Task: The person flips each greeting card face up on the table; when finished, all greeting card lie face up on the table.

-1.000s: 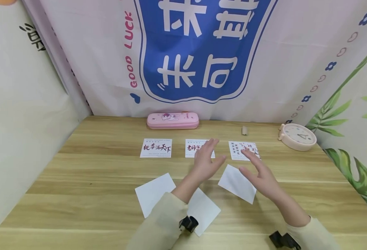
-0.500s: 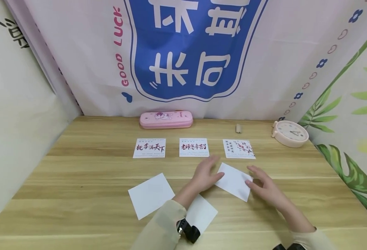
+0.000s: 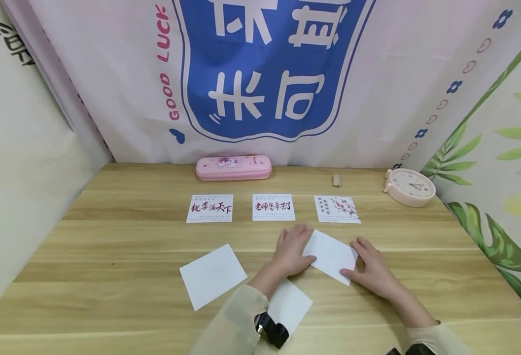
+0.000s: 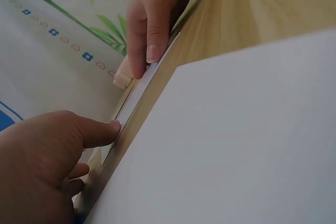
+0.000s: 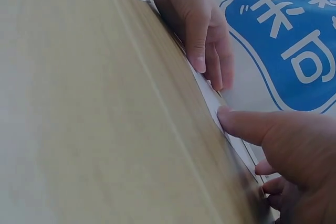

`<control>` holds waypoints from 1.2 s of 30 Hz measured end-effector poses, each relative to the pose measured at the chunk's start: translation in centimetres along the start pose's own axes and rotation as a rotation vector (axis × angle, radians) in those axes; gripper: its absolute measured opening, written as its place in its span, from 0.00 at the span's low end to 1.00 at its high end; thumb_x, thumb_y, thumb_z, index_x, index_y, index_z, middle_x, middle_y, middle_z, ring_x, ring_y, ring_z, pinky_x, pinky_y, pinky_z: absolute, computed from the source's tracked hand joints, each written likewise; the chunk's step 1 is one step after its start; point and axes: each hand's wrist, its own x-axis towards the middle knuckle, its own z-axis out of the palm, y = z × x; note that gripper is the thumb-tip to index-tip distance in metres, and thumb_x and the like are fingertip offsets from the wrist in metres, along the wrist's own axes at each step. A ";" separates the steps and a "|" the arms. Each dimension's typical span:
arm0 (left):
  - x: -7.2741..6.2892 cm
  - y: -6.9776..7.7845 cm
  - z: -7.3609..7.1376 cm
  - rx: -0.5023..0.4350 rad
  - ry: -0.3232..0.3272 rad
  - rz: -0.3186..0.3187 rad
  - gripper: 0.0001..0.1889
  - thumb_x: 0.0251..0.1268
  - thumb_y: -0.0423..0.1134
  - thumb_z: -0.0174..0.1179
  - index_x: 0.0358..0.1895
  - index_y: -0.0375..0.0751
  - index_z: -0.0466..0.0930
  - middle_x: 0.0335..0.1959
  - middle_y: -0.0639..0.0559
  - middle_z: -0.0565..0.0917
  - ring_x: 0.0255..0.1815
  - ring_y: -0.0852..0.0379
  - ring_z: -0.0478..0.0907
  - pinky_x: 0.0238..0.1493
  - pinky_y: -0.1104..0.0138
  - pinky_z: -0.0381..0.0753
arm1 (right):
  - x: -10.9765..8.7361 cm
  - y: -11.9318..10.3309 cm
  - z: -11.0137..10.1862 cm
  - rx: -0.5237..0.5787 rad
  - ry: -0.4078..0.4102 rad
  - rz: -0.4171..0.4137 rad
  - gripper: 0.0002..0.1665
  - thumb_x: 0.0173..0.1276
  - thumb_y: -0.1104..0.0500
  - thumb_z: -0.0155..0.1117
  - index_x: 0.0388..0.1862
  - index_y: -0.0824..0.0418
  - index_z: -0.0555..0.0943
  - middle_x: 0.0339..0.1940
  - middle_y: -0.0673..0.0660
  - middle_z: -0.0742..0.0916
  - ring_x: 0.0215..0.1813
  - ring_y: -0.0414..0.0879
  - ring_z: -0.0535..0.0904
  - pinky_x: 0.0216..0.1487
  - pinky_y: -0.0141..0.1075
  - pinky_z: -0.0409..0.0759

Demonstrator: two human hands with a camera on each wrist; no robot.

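A blank white card (image 3: pixel 331 254) lies slantwise on the wooden table, with a hand at each end. My left hand (image 3: pixel 290 251) holds its left end, thumb on the near edge and fingers along the far side. At the opposite end, my right hand (image 3: pixel 372 270) grips the card with its thumb over the near corner and its fingers round the right edge. Seen almost edge-on in the right wrist view, the card (image 5: pixel 210 98) is a thin white strip between the two hands. Another blank card (image 3: pixel 292 303) lies under the left forearm, partly hidden by it.
A third blank card (image 3: pixel 213 276) lies to the left. Behind are three printed cards in a row: left (image 3: pixel 209 208), middle (image 3: pixel 273 207) and right (image 3: pixel 337 209). A pink pencil case (image 3: pixel 233 168), a small beige block (image 3: pixel 336 180) and a round clock (image 3: pixel 410 187) stand along the back.
Both hands have come down and back from above the printed cards to the ends of the slanted blank card and taken hold of it. The head view has shifted slightly.
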 end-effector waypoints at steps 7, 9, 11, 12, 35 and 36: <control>-0.1 0.0 0.3 0.076 -0.038 0.001 0.40 0.43 0.58 0.60 0.62 0.43 0.60 0.64 0.44 0.56 0.64 0.48 0.47 0.61 0.52 0.40 | -0.3 0.4 -0.2 -0.010 -0.009 0.003 0.44 0.50 0.45 0.64 0.57 0.72 0.63 0.60 0.72 0.60 0.61 0.67 0.50 0.54 0.60 0.51; -0.2 0.1 0.4 0.083 -0.048 0.000 0.42 0.42 0.60 0.60 0.61 0.43 0.61 0.64 0.44 0.55 0.64 0.48 0.46 0.61 0.52 0.40 | -0.4 0.6 -0.3 -0.009 -0.012 0.001 0.43 0.50 0.46 0.64 0.57 0.71 0.64 0.60 0.72 0.60 0.61 0.67 0.51 0.54 0.60 0.51; -0.3 0.2 0.4 0.090 -0.054 -0.003 0.43 0.41 0.62 0.59 0.61 0.43 0.61 0.64 0.44 0.55 0.65 0.48 0.46 0.61 0.52 0.40 | -0.6 0.8 -0.4 -0.010 -0.019 -0.002 0.42 0.51 0.46 0.64 0.57 0.70 0.64 0.61 0.73 0.60 0.60 0.68 0.51 0.54 0.60 0.51; -0.3 0.2 0.4 0.093 -0.055 -0.005 0.43 0.41 0.63 0.59 0.61 0.43 0.61 0.64 0.44 0.55 0.65 0.49 0.46 0.61 0.52 0.40 | -0.6 1.0 -0.4 -0.010 -0.023 -0.005 0.42 0.51 0.46 0.64 0.58 0.70 0.64 0.61 0.72 0.59 0.61 0.68 0.51 0.54 0.60 0.51; -0.4 0.6 0.0 0.146 -0.126 -0.035 0.42 0.45 0.63 0.55 0.62 0.43 0.59 0.66 0.46 0.50 0.66 0.50 0.40 0.61 0.54 0.36 | -0.9 1.7 -1.2 0.025 -0.091 -0.081 0.45 0.49 0.47 0.65 0.60 0.70 0.60 0.62 0.72 0.56 0.61 0.68 0.48 0.53 0.61 0.50; -0.4 0.6 0.0 0.147 -0.127 -0.037 0.42 0.45 0.64 0.55 0.63 0.43 0.58 0.66 0.46 0.50 0.66 0.50 0.40 0.61 0.54 0.36 | -0.8 1.7 -1.2 0.026 -0.091 -0.082 0.46 0.49 0.47 0.65 0.60 0.70 0.60 0.62 0.72 0.56 0.61 0.68 0.48 0.53 0.61 0.50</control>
